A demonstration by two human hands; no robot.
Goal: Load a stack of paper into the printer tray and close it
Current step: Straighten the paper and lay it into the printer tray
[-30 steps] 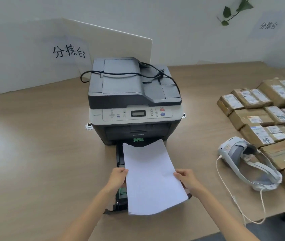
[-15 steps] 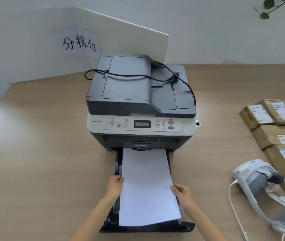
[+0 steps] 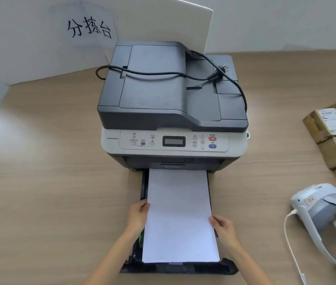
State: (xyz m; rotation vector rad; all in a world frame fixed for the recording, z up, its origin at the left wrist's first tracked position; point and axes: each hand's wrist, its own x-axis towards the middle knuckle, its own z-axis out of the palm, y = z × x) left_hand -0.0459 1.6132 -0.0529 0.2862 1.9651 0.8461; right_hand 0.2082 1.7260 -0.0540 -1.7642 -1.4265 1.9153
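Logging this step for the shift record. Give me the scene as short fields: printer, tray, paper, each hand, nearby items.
printer: grey printer on the wooden table, power cord lying loose on its lid
tray: paper tray pulled out toward the person, not closed
paper: white paper stack lying along the tray
left hand: left hand holding the stack's left edge
right hand: right hand holding its right edge
nearby: headset and parcels to the right

white paper (image 3: 180,214), black tray (image 3: 183,268), grey printer (image 3: 171,95)
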